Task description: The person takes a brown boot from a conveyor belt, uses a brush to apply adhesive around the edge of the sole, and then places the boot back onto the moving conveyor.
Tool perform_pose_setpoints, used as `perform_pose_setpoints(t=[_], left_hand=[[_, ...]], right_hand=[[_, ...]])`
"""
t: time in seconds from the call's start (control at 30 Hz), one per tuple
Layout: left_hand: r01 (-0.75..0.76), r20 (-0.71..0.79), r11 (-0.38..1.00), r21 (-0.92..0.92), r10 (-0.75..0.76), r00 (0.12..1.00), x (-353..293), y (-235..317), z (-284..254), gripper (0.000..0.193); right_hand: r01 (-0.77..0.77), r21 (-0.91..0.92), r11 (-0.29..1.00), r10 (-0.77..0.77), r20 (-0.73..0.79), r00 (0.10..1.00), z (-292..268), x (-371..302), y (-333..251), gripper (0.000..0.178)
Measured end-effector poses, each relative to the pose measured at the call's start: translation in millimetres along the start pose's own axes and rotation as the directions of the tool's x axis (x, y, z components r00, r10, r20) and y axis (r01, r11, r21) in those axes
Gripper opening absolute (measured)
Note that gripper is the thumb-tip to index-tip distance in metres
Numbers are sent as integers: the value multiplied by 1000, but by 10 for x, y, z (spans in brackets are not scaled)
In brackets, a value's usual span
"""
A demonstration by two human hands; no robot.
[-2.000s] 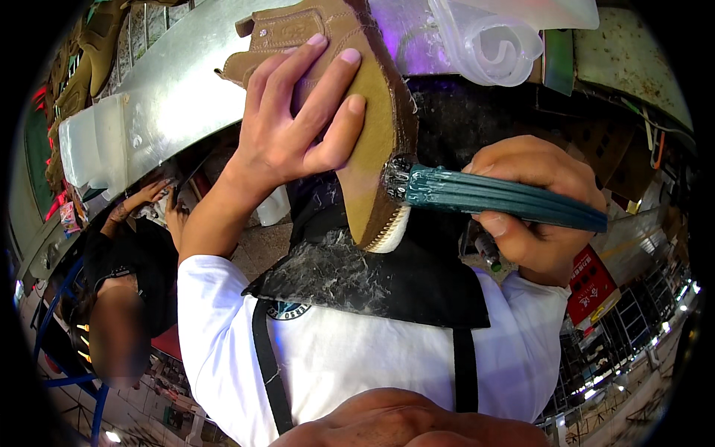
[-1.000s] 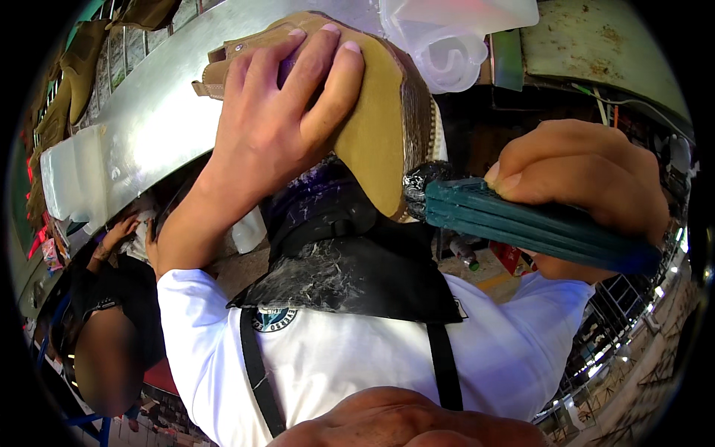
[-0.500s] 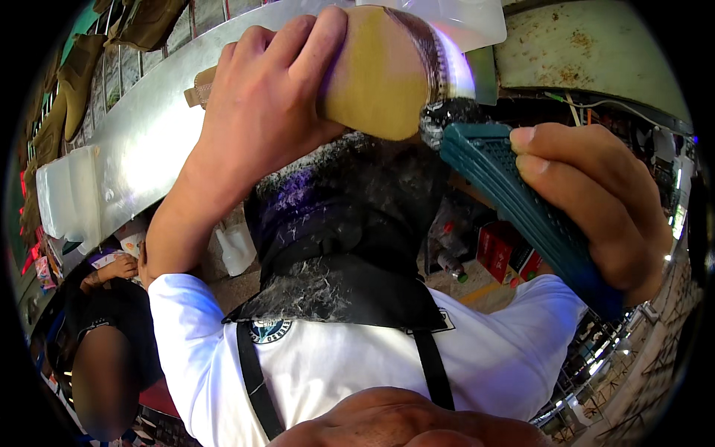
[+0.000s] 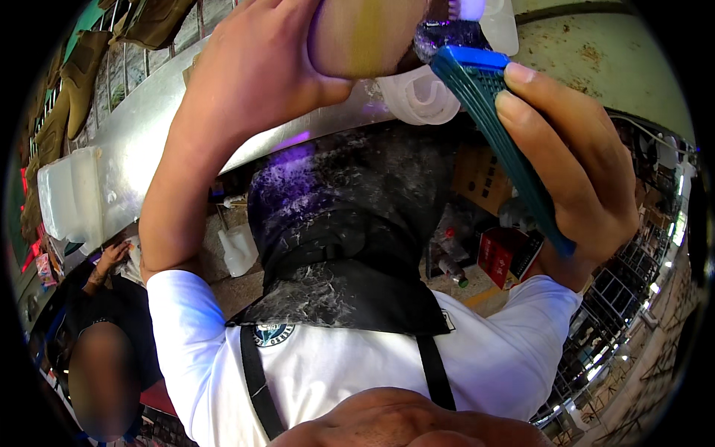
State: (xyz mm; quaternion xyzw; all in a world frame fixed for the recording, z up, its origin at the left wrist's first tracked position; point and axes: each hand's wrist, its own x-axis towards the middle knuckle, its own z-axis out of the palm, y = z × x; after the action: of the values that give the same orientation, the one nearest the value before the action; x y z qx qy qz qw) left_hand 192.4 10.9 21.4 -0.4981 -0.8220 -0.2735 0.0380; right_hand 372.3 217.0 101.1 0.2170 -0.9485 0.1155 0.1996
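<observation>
At the top of the head view, my left hand (image 4: 246, 67) is closed around a tan shoe (image 4: 361, 37), whose broad, smooth underside faces me. The picture's upper edge cuts off part of the shoe. My right hand (image 4: 573, 149) grips a brush (image 4: 495, 112) by its ribbed, dark teal handle, fingertips on the upper edge. Its dark, wet-looking bristles (image 4: 450, 37) touch the right edge of the shoe, where a pale rim shows. A black apron (image 4: 335, 216) smeared with white residue hangs below my hands.
Beyond my arms runs a metal bench (image 4: 134, 179) bearing a translucent container (image 4: 71, 190). A round white tub (image 4: 424, 97) stands below the shoe. Brown boots (image 4: 78, 74) hang on a rack at far left. A white jug (image 4: 238, 249) and red box (image 4: 503, 257) sit lower; another person (image 4: 112, 313) is at left.
Both hands have moved away from me, toward the top of the picture, carrying the shoe and brush along. The round white tub has come into sight beneath the shoe.
</observation>
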Motion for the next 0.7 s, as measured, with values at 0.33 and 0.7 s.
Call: perform_pose_setpoints(t=[0.33,0.7], left_hand=[[83,90,989,-122,-73,993,189,-29,-88,87],[184,195,981,-65,-168,966,303,-45,-187,91]], right_hand=[[-37,-152,988,16,-135,991,409,44,39,37],[82,-205,975,-66,84,994,259,187,149,39]])
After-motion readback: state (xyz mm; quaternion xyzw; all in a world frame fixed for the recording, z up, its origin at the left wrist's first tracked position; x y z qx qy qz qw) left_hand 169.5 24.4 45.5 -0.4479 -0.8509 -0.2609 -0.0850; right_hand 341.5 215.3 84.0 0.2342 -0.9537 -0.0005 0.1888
